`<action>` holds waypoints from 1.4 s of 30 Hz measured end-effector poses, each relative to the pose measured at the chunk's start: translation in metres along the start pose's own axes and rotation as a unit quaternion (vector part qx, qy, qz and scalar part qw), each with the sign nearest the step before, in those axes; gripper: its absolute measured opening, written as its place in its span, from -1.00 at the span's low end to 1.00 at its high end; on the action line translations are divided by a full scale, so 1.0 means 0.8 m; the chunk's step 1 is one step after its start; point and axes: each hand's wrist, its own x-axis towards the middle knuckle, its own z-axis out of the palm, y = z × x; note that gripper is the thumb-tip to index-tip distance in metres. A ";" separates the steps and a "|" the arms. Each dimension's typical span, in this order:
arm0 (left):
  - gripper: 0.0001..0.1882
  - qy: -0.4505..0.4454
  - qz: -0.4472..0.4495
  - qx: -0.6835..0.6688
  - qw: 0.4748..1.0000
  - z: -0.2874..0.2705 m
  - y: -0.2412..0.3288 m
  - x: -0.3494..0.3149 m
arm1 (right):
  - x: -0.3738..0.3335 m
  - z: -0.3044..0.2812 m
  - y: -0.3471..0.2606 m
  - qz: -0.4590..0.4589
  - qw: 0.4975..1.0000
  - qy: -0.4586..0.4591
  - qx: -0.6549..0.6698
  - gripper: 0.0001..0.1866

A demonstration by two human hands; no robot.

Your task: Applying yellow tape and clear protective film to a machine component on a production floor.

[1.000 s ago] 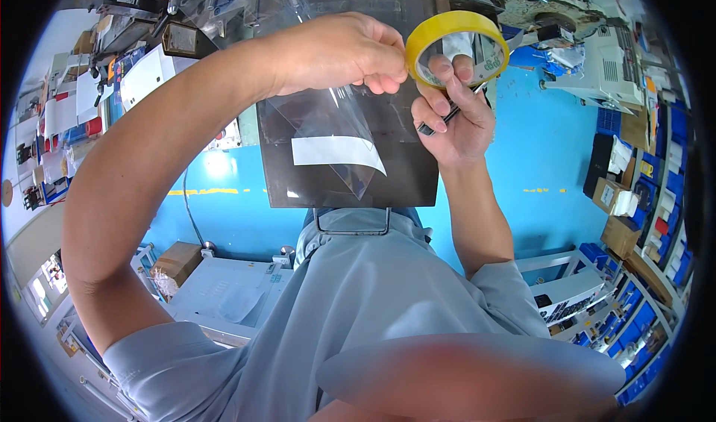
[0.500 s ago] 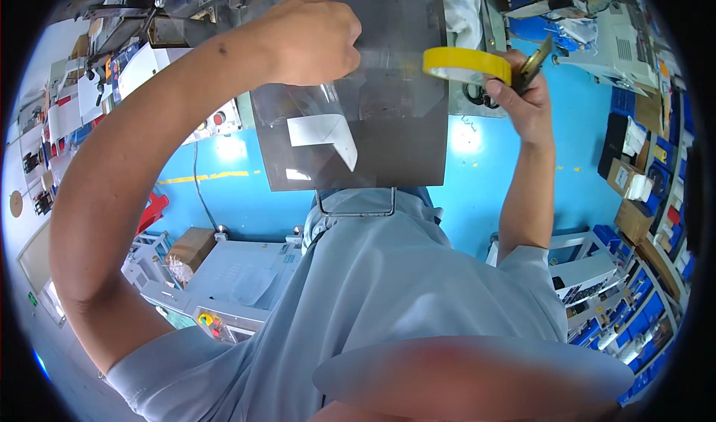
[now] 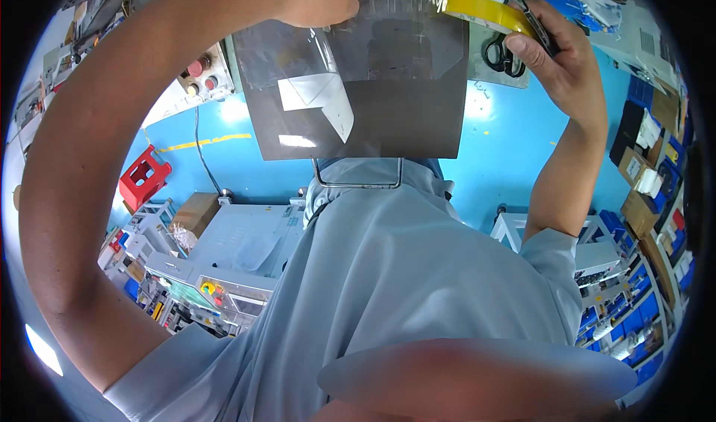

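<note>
My right hand grips a yellow tape roll between thumb and fingers, with a dark utility knife held in the same hand. A clear tape strip stretches from the roll toward my left hand, which is closed at the upper edge; its fingertips are hidden. Below them lies a dark grey flat panel. On it, below my left hand, is a piece of clear plastic film with a folded white paper at its lower part.
Black-handled scissors lie right of the panel. A metal handle sticks out at its near edge. A control box with red buttons stands left. A red stool and a grey machine are lower left. Shelves with blue bins line the right.
Both hands and the tape roll have moved up in the picture, the right hand also rightward. The view has shifted, so the panel sits higher. The knife has turned in my right hand.
</note>
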 end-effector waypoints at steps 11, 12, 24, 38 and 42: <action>-0.66 -0.101 0.110 0.094 0.984 -0.011 -0.002 0.003 | 0.003 0.013 -0.027 0.015 0.999 0.016 -0.048 -0.56; -0.66 -0.102 0.109 0.091 0.985 -0.013 -0.001 0.001 | 0.005 0.014 -0.027 0.015 0.999 0.013 -0.047 -0.56; -0.69 -0.094 -0.057 -0.064 0.992 -0.017 -0.006 -0.005 | 0.016 0.016 -0.033 0.043 0.998 0.030 -0.036 -0.50; -0.79 -0.075 0.216 0.132 0.965 -0.020 -0.012 0.009 | 0.012 0.014 -0.036 0.048 0.997 0.056 -0.036 -0.50; -0.75 -0.111 0.182 0.129 0.968 -0.022 -0.015 0.009 | 0.011 0.017 -0.037 0.051 0.997 0.060 -0.028 -0.50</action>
